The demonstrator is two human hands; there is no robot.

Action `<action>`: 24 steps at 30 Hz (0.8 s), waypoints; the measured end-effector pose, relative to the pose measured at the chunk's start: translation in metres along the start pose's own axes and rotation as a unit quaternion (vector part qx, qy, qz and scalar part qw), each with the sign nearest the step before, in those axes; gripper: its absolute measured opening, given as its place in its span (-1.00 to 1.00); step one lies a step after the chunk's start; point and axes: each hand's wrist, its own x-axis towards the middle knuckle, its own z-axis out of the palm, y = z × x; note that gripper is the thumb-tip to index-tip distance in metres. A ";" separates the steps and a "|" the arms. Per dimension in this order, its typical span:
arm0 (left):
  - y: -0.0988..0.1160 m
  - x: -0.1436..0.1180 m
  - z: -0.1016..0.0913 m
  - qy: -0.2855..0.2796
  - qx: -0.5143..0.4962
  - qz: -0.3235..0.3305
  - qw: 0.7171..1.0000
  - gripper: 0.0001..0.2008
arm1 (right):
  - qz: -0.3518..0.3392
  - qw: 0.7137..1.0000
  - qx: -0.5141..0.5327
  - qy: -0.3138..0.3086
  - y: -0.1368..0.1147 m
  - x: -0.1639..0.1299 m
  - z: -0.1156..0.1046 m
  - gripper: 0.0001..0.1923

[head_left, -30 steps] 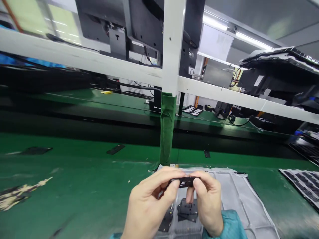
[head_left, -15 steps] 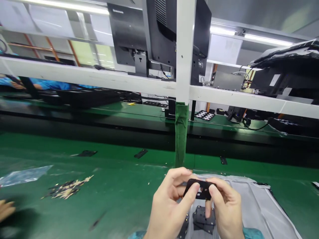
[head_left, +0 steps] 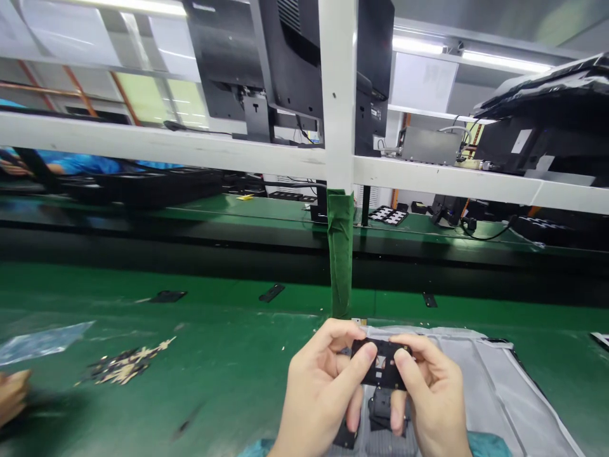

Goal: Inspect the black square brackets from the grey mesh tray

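Black plastic plate (head_left: pixel 379 363), small and flat with cut-outs, pinched between both hands at the lower middle of the head view. Long axis lying across, from 9 o'clock to 3 o'clock, broad face turned up toward the camera. Left hand (head_left: pixel 318 393) closed on the plate's 9 o'clock end, thumb laid over the near face, fingertips curled behind the far edge. Right hand (head_left: pixel 431 397) closed on the 3 o'clock end in the same way, thumb pressing on the lower right corner. Both about equally near, each gripping one end; neither spread wide, neither free. Held up clear of the grey mat (head_left: pixel 480 374) below, not touching it.

Directly beneath, toward 6 o'clock from the plate and partly hidden between the wrists, more dark parts (head_left: pixel 380 406) of a similar kind resting on the mat; exact number not discernible. Teal sleeve edges just showing at the bottom border.

Farther out: green bench surface (head_left: pixel 214 368) all around the mat; scatter of pale scraps (head_left: pixel 126 363) toward 9 o'clock, well apart from the hands; clear bag (head_left: pixel 42 339) beyond those. Another person's hand (head_left: pixel 12 397) at the far left edge, blurred. White frame post (head_left: pixel 339 95) with green wrapping (head_left: pixel 340 254) standing at 12 o'clock, just behind the mat.
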 end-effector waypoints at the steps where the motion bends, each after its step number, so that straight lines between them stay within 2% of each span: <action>1: 0.001 -0.001 0.001 0.007 -0.001 0.002 1.000 -0.68 | 0.006 1.000 0.007 0.026 -0.002 -0.002 0.003 -0.65; 3: 0.001 -0.002 0.002 0.024 -0.001 0.009 1.000 -0.67 | 0.017 0.998 0.020 0.049 -0.004 -0.004 0.008 -0.60; 7: -0.001 -0.004 0.007 0.056 -0.002 0.034 0.998 -0.70 | 0.012 0.999 0.050 0.015 0.001 0.000 0.006 -0.62; 11: -0.012 -0.006 0.008 0.082 0.031 0.119 0.989 -0.83 | 0.020 0.997 0.079 0.013 0.005 0.006 -0.002 -0.69; 14: -0.020 -0.006 0.004 0.042 0.059 0.192 0.979 -0.92 | 0.003 0.996 0.085 0.016 0.004 0.007 -0.006 -0.73; 16: -0.023 -0.004 0.000 0.020 0.065 0.218 0.974 -0.89 | -0.014 0.998 0.064 0.006 0.004 0.006 -0.008 -0.76; 19: -0.023 0.001 -0.006 -0.014 0.092 0.220 0.971 -0.91 | -0.027 0.999 0.026 0.012 0.006 0.006 -0.010 -0.81; 21: -0.020 0.006 -0.011 -0.062 0.147 0.212 0.964 -0.93 | -0.039 0.999 0.010 0.030 0.009 0.011 -0.014 -0.82; 23: -0.014 0.011 -0.018 -0.090 0.208 0.208 0.952 -0.79 | -0.056 0.996 -0.031 0.063 0.017 0.022 -0.020 -0.80; 24: -0.009 0.012 -0.021 -0.082 0.228 0.209 0.947 -0.68 | -0.062 0.993 -0.061 0.084 0.024 0.030 -0.025 -0.78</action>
